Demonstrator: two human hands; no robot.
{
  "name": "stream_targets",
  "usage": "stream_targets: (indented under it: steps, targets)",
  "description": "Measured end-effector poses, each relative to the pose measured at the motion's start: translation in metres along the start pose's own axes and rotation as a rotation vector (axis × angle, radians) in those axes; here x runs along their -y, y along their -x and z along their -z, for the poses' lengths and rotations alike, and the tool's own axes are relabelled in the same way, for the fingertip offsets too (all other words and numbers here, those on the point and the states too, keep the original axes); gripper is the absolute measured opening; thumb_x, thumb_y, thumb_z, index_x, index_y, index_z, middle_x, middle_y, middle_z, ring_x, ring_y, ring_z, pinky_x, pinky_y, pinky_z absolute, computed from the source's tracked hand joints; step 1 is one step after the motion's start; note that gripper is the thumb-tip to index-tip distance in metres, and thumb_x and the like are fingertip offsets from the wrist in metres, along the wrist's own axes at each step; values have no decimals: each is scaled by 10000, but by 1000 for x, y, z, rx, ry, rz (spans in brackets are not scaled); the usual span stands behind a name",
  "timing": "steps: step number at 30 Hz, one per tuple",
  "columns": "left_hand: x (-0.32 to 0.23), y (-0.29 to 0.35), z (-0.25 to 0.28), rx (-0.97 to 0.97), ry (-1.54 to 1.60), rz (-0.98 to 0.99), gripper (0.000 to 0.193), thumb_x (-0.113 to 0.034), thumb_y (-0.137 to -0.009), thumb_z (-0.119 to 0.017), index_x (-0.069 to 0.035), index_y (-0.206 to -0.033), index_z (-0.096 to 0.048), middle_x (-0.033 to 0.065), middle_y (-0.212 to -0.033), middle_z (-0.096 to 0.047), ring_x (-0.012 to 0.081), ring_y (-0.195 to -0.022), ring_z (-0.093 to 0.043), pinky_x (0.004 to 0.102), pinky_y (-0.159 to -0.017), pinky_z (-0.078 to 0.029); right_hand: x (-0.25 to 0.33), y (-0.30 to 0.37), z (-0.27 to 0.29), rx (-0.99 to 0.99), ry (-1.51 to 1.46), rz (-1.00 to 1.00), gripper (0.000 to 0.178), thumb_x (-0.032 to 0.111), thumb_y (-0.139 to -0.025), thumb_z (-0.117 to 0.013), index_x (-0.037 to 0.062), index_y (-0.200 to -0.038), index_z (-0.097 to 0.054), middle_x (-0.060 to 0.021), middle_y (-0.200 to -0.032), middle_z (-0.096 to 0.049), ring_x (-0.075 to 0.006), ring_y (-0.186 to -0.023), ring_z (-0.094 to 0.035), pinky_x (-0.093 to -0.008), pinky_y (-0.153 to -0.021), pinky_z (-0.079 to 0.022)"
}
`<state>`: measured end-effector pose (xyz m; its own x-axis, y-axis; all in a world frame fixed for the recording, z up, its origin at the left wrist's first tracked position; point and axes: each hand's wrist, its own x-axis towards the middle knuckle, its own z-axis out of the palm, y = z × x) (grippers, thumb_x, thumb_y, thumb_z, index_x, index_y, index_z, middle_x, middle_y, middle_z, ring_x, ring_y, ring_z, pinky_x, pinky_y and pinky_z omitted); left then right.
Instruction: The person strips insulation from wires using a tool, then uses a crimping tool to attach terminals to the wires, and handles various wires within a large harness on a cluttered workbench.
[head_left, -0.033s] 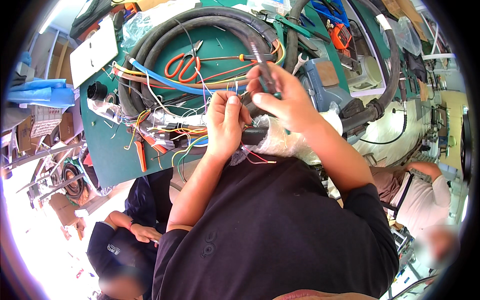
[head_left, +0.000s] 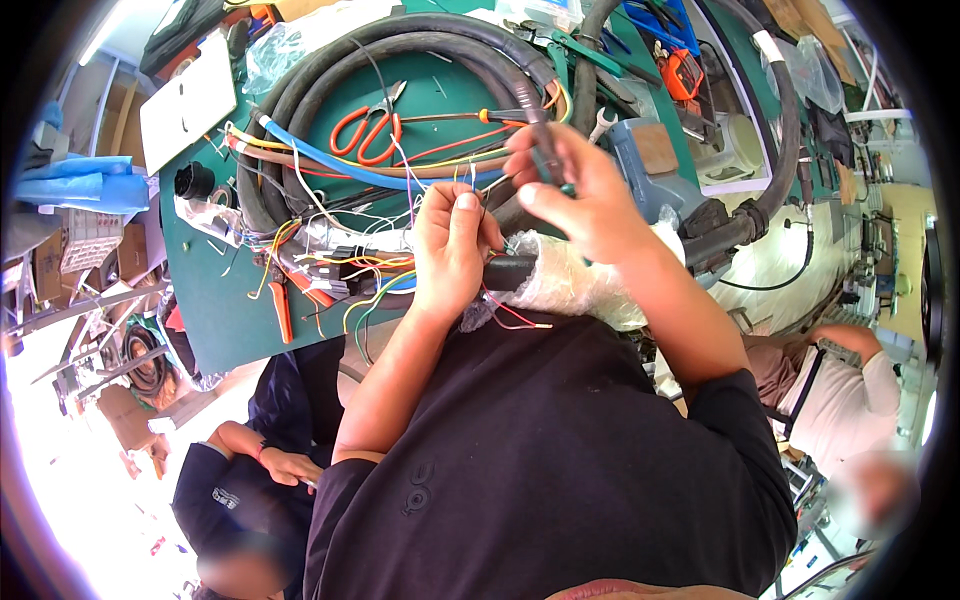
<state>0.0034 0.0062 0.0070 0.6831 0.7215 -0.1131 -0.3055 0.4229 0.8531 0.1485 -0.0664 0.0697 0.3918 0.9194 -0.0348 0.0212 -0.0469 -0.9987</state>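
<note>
Shifting the right hand (head_left: 582,192) slightly toward three o'clock now, with fingers curled around a blurred dark tool (head_left: 541,148), likely widening the gap to the thin wires (head_left: 473,173)! Holding those at eight o'clock from the tool, pinched in the left hand (head_left: 452,245) between nearly closed fingertips.

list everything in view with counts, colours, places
worktable: 1, green, beneath tools
thick cable coil: 1, black, table's far side
thin wires: many, multicoloured, centre-left
scissors: 1, orange-handled, inside coil
panel: 1, white, far left
boxy device: 1, blue, table's right side
plastic wrap: 1, whitish, table's near edge
other people: 2, dark and pale tops, lower left and right
rest: too cluttered to count
left hand: 1, bare, pinching thin wires
right hand: 1, bare, holding dark tool
</note>
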Motion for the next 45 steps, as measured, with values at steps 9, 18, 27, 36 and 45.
stream_targets:
  steps: [9, 18, 27, 36, 45]
  targets:
    - [1, 1, -1, -12, 27, -32, 127, -181, -992, -486, -57, -972, -466, 32, -619, -517, 58, -506, -399, 191, -472, -309, 23, 13, 36, 243, 1111, 64, 832, -12, -779, -599, 310, -1473, -273, -107, -1135, -565, -317, -912, -604, -381, -784, -496]
    - [1, 0, 0, 31, 45, -35, 135, -165, -973, -530, -56, -988, -451, 30, -635, -537, 46, -514, -418, 181, -477, -317, 13, 18, 32, 263, 1169, 215, 777, 53, -783, -603, 258, -1463, -289, -126, -1095, -569, -336, -847, -626, -423, -722, -517]
    - [0, 0, 1, 66, 77, -54, 117, -136, -963, -542, -56, -993, -462, 24, -647, -551, 45, -528, -449, 179, -483, -334, 10, 18, 31, 233, 1196, 337, 747, 79, -647, -726, 37, -1339, -446, -142, -1063, -576, -318, -945, -563, -405, -834, -458]
    - [4, 0, 1, 62, 59, -42, 99, -59, -941, -549, -42, -1016, -486, 10, -705, -563, 44, -560, -486, 182, -505, -382, 5, 14, 28, 228, 1137, 385, 788, 49, -597, -730, 58, -1339, -464, -129, -1037, -572, -315, -915, -552, -411, -812, -448]
    - [4, 0, 0, 42, 57, -39, 89, -46, -944, -539, -42, -1014, -485, 12, -709, -562, 44, -544, -473, 183, -491, -380, 6, 13, 28, 224, 1136, 376, 781, 40, -599, -720, 82, -1338, -472, -130, -1038, -575, -316, -907, -552, -412, -808, -450]
